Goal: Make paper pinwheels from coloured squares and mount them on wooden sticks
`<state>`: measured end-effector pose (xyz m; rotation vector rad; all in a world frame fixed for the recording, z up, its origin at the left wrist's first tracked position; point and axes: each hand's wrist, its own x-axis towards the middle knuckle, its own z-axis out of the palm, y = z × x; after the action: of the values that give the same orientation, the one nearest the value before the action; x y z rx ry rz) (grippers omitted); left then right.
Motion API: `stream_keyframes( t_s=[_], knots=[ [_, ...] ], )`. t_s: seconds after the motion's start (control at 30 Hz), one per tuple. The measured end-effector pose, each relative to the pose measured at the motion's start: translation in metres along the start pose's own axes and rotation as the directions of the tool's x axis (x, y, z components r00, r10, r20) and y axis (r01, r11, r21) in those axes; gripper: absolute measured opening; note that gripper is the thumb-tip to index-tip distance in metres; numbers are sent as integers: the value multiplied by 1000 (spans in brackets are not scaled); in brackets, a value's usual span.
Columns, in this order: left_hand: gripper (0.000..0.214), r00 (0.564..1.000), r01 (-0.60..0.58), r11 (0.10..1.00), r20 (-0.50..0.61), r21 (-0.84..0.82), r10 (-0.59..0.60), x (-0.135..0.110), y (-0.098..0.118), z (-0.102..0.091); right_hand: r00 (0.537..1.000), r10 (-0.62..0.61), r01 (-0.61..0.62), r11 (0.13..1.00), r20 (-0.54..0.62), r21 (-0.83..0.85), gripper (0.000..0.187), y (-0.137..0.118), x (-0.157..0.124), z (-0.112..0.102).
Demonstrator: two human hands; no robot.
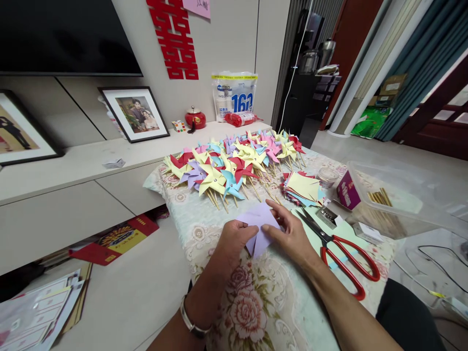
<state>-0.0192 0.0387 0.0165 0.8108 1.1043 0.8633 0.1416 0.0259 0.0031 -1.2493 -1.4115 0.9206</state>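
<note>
A purple paper square [260,242] with cuts in it is held between both hands above the floral tablecloth. My left hand [236,240] pinches its left side, thumb on top. My right hand [288,230] grips the right side, its thumb pressing near the paper's middle and its fingers behind the far edge. Just right of my right hand lie scissors [325,239] with red handles, blades parted slightly. A stack of cut paper squares [302,187] sits beyond them. Several finished paper pinwheels [212,179] on sticks cover the table's far part.
A clear plastic bin [395,214] with wooden sticks [380,197] stands at the right. Near it are a small box of pins [328,217], a white box [367,232] and a round container [328,176]. A low cabinet [84,168] with framed photos runs along the wall.
</note>
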Motion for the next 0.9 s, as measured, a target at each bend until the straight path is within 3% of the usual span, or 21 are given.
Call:
stream_keyframes(
  t_s=[0.07, 0.13, 0.23, 0.33, 0.47, 0.7, 0.9],
  knots=[
    [11, 1000, -3, 999, -6, -38, 2, 1, 1, -1, 983, -166, 155, 978, -76, -139, 50, -4, -2, -2],
    [10, 1000, -5, 997, -9, -75, 4, 2, 2, -3, 934, -348, 318, 913, -81, -255, 39, -8, -3, -5],
    [10, 1000, -8, 994, -22, -112, 6, 3, 4, -5, 869, -487, 485, 800, 91, -352, 23, -13, -4, -6],
    [11, 999, -20, 991, -40, -133, 14, 5, 4, -5, 831, -472, 555, 739, 294, -382, 29, -15, -6, -4],
    [17, 999, -31, 988, -44, -148, 25, 6, 4, -6, 822, -402, 563, 681, 404, -467, 36, -14, -9, 0],
    [15, 999, -36, 991, -19, -130, 34, 3, 4, -4, 822, -389, 563, 665, 416, -491, 8, -17, -9, 1],
    [20, 998, -60, 994, -34, -90, 57, 5, 0, -4, 862, -374, 500, 737, 341, -455, 9, -18, -8, 0]
  ],
)
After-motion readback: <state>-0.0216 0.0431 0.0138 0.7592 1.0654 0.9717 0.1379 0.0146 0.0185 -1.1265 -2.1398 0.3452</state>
